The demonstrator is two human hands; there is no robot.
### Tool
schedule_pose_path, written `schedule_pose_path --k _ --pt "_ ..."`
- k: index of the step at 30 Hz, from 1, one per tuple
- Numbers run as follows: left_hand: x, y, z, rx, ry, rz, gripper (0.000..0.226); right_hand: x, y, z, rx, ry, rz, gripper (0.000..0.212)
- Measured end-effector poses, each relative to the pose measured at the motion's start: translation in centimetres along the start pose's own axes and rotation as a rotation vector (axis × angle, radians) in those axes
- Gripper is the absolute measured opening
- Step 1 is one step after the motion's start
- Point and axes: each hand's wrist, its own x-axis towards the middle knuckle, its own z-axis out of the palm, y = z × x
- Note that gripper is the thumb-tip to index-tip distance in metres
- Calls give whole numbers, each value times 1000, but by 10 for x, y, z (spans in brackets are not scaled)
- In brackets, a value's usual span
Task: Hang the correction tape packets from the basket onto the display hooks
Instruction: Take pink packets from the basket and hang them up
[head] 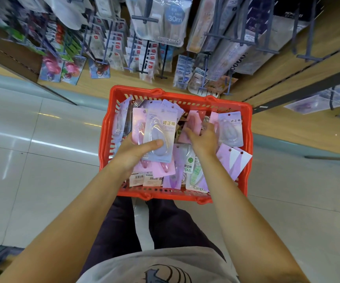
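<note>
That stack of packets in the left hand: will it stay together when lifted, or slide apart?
Likely to slip: the stack of packets has glossy blister fronts, and the left hand grips only its lower part. The cards look thin, so probably light and slightly bendy.

This is a stationery shop aisle. Rows of metal hooks (pixel 144 19) jut from a wooden display wall (pixel 287 64), each carrying carded packets (pixel 161 21) hung in stacks. A red plastic shopping basket (pixel 249 127) full of more packets sits on a pale, glossy tiled floor (pixel 32 160) in front of the display.
</note>
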Motion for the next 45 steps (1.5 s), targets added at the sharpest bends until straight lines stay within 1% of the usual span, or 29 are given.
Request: schedule_pose_path --k 3,5,8,11,13,15,16,18,19,21,22,24,25,27,31,36,39,41,45 --pt "-1 2 1 -10 -13 11 49 8 4 0 42 4 34 73" --pt "-2 3 2 -7 -10 14 55 6 8 -4 138 33 78 77" --pt "-3 4 6 24 -7 21 56 -2 16 -15 281 62 113 68" --pt "-5 6 11 55 -25 30 48 -12 23 -26 372 85 114 59" --pt "-8 10 16 59 -25 43 52 -23 23 -37 432 69 126 49" --pt "-12 16 22 71 -27 60 55 -37 22 -53 509 26 146 36" --pt "-14 20 25 85 -31 70 49 -45 19 -61 560 -20 165 30" --pt "-21 28 33 93 -46 88 35 -60 13 -77 720 -178 187 21" --pt "-26 32 37 88 -52 97 31 -69 11 -85 814 -269 171 20" --pt "-36 42 45 72 -59 116 32 -89 0 -102 948 -420 103 24" --pt "-43 49 49 61 -62 133 38 -98 -7 -110 958 -466 51 26" --pt "-60 68 57 48 -81 179 51 -116 -24 -127 923 -489 -71 34" --pt "-70 79 62 46 -93 213 54 -123 -34 -136 903 -475 -126 38" --pt "-92 106 70 17 -113 292 54 -137 -57 -154 875 -411 -217 39" --pt "-149 171 87 -19 -149 479 47 -174 -120 -196 850 -288 -446 29" --pt "-227 263 97 30 -233 825 41 -234 -206 -250 854 -214 -787 17" --pt "-273 319 94 41 -279 995 58 -269 -253 -276 877 -127 -925 23" --pt "-303 353 89 60 -309 1095 60 -292 -281 -290 872 -76 -984 29" --pt "-344 410 70 92 -292 1257 69 -328 -326 -309 792 36 -1099 35"
